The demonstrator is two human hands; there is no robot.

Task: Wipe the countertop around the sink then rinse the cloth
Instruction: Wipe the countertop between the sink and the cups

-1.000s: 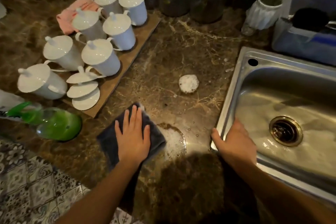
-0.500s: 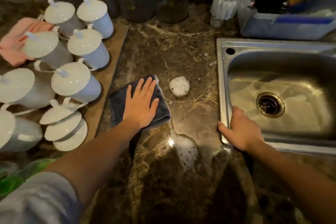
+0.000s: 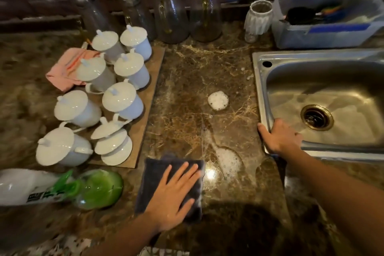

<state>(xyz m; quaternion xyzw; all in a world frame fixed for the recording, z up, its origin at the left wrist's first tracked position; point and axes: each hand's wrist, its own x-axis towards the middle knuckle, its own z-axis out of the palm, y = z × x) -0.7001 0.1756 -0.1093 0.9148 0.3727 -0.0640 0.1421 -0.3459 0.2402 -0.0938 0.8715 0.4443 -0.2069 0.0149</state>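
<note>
A dark grey cloth lies flat on the brown marble countertop near its front edge. My left hand presses flat on the cloth with fingers spread. My right hand grips the front left rim of the steel sink. A round blob of foam sits on the counter between the cloth and the sink. A soapy wet patch spreads just right of the cloth.
A wooden board with several lidded white cups stands at the left, a pink cloth behind it. A green spray bottle lies left of the grey cloth. Glass bottles, a white jar and a plastic bin line the back.
My left hand has dragged the cloth back from the middle of the counter toward the front edge. My right hand stays on the sink rim.
</note>
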